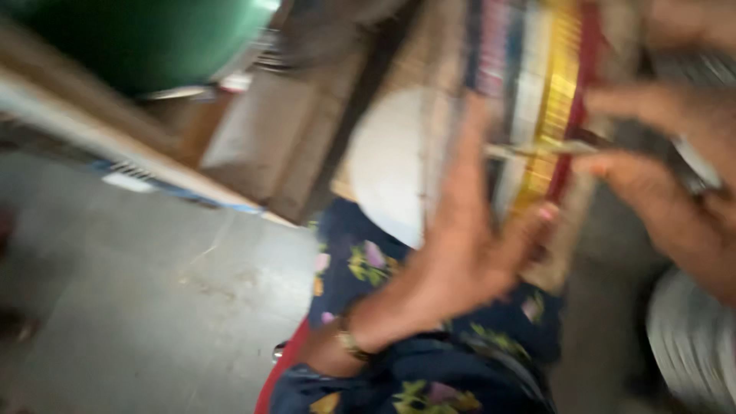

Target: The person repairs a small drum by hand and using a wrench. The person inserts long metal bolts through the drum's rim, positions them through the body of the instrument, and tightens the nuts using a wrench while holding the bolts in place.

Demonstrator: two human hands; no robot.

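The picture is heavily blurred by motion. My left hand lies flat with fingers apart against a striped woven cloth with yellow, red, blue and white bands, its thumb on the cloth's lower edge. A gold bracelet circles that wrist. My right hand comes in from the right and pinches a thin pale strip or tool that crosses the yellow band. What the strip is cannot be made out. My lap is covered by dark blue flowered fabric.
A white rounded object sits left of the cloth. Wooden beams stand behind it, with a green rounded thing at the top left. Grey stone floor fills the lower left. A pale ribbed object is at the lower right.
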